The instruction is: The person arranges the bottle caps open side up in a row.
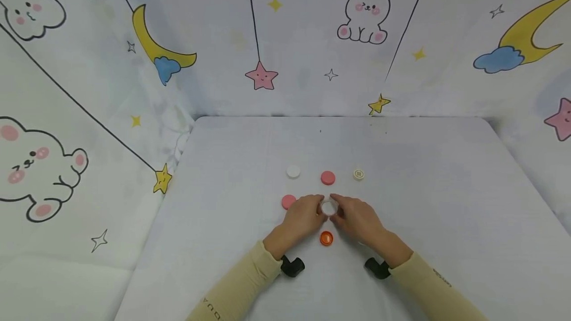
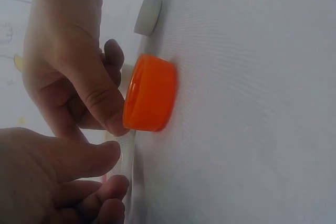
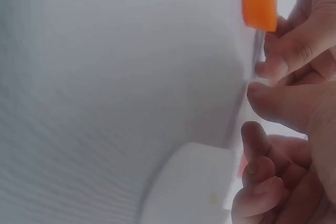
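In the head view, my left hand and right hand meet around a whitish round cap, gripping its opposite sides between thumbs and fingers. Its pale edge looks ridged in the left wrist view, largely hidden by the fingers. Just nearer to me lies an orange cap, hollow side up. A pink cap is partly covered by my left hand. Beside my right hand, a white cap sits on the table in the right wrist view; in the head view the right wrist mostly hides it.
Beyond the hands, a white cap, a pink-red cap and a small cream cap with a marked top form a row. A white cloth covers the table. Printed fabric hangs behind and at the sides.
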Tool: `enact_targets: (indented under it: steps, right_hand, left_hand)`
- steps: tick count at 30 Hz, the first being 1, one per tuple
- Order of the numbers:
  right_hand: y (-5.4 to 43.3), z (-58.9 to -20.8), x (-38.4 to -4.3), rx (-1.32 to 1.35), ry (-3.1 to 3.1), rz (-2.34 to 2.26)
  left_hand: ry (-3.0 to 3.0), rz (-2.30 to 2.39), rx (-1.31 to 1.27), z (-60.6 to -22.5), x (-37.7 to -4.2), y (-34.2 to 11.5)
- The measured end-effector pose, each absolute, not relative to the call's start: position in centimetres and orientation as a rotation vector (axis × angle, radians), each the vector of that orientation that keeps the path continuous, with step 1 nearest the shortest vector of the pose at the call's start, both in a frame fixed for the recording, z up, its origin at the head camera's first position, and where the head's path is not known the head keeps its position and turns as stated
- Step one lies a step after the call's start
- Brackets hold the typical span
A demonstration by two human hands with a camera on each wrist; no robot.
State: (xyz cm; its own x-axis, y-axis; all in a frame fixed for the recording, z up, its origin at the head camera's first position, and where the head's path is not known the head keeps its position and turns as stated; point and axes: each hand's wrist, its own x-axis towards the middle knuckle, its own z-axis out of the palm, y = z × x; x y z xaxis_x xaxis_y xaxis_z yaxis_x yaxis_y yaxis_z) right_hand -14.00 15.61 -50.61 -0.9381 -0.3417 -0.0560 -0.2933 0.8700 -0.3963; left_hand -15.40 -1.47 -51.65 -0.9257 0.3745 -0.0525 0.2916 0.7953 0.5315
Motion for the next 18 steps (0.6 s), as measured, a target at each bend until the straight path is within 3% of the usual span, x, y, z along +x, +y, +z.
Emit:
enact_targets:
  steps: [18]
  right_hand:
    - [13.3,-49.5,-15.9,-0.602,2.905,-0.598]
  left_hand:
    - [2.903,0.904,0.420,-50.5,-15.8,-5.8]
